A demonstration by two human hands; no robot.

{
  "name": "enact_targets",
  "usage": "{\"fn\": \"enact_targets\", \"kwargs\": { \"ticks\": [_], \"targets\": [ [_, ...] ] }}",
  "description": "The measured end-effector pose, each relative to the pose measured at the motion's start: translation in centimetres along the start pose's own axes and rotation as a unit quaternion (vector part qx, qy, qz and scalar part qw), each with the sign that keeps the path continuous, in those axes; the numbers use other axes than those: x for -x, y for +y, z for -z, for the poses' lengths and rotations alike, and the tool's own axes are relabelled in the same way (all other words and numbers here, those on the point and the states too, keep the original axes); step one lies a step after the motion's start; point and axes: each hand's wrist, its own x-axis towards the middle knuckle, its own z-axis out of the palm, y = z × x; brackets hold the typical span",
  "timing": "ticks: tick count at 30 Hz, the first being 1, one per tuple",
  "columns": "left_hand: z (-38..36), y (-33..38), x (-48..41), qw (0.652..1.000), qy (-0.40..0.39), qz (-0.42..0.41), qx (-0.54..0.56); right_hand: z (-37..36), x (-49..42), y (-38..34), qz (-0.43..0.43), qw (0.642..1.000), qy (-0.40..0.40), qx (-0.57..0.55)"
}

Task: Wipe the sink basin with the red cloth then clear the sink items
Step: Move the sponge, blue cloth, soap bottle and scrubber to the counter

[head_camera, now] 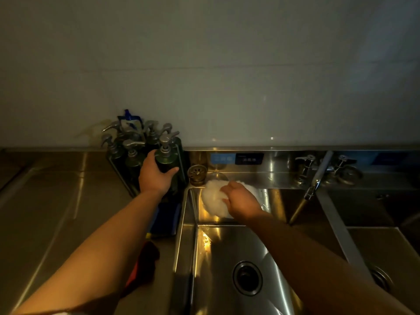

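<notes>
At 11 o'clock left hand [156, 176] curls round pump bottle [169, 160], likely clearing it; right hand [243, 201] clutches white wad [213, 198] at sink [227, 251] back, 12 o'clock; red cloth [143, 264] idle on counter [56, 201].

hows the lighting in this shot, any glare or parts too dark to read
Head view: dim overall; warm glare streaks the sink basin wall; the white wad under the right hand is blown out; the red cloth sits in shadow; the pump bottle in the left hand is murky.

Red cloth [142, 267], seemingly crumpled, beside sink [218, 253]
</notes>
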Motion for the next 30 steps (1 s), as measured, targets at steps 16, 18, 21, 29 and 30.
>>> {"fn": "enact_targets", "kwargs": {
  "ticks": [16,18,21,29,30],
  "targets": [
    [-2.5,-1.2,-2.2,0.996,0.037,0.075,-0.027,0.0,-0.4,3.1,-0.048,0.998,-0.022,0.040],
    [-2.5,-1.1,-2.1,0.995,0.040,0.090,-0.034,-0.1,-0.5,3.0,-0.055,0.998,-0.023,0.019],
    [-2.3,-0.8,-1.7,0.995,0.046,0.075,-0.056,-0.2,-1.1,2.1,-0.083,0.996,-0.038,-0.007],
    [-1.5,0.2,-0.7,0.993,0.060,0.018,-0.099,-0.1,0.0,-0.4,-0.039,0.998,-0.006,-0.040],
    [-1.4,0.3,-0.5,0.994,0.059,0.016,-0.095,-0.3,0.2,-0.6,-0.020,0.999,0.000,-0.041]
  ]
}}
